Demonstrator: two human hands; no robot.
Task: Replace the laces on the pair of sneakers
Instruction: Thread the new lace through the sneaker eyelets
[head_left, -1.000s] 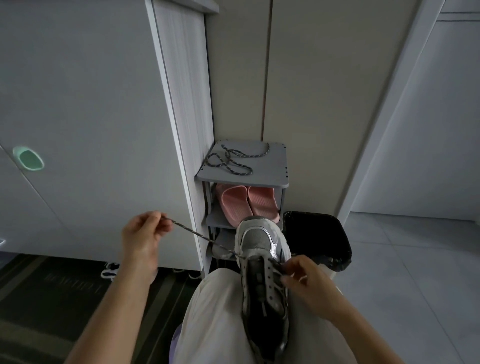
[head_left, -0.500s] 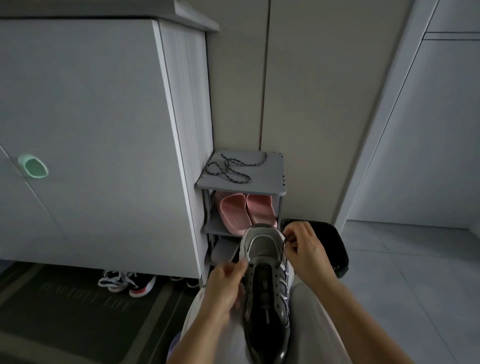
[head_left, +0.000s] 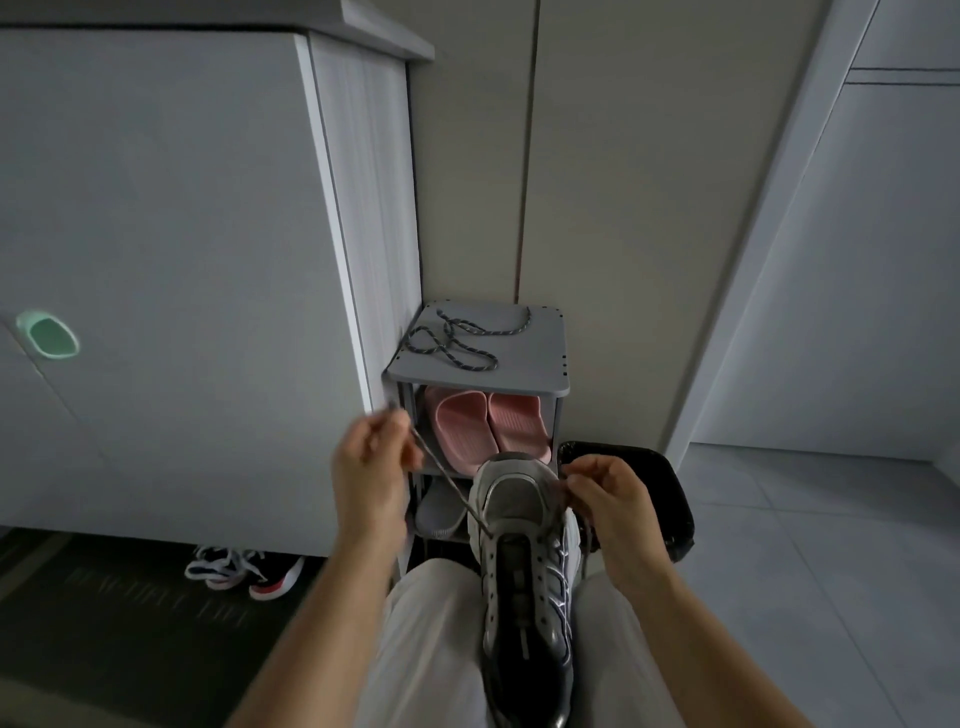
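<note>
Head cam: the sneaker (head_left: 524, 561) lies lengthwise on the person's lap, toe pointing away, and most of its eyelets look unlaced. A lace (head_left: 447, 478) runs taut from the eyelets nearest the toe, up and to the left of the sneaker, where the left hand (head_left: 371, 467) pinches its end. The right hand (head_left: 605, 499) sits at the right side of the sneaker's toe, fingers curled in a pinch on what looks like the lace's other end, though it's blurry there.

Just beyond the toe is a shoe rack (head_left: 545, 382) with a second lace (head_left: 457, 340) coiled on top. A black bin (head_left: 660, 483) is right of the toe.

My worry is that nothing pins the sneaker down. A hard tug left could drag it off the lap. If the right-hand pinch slips, it could also yank the short end clean out of its eyelet.
</note>
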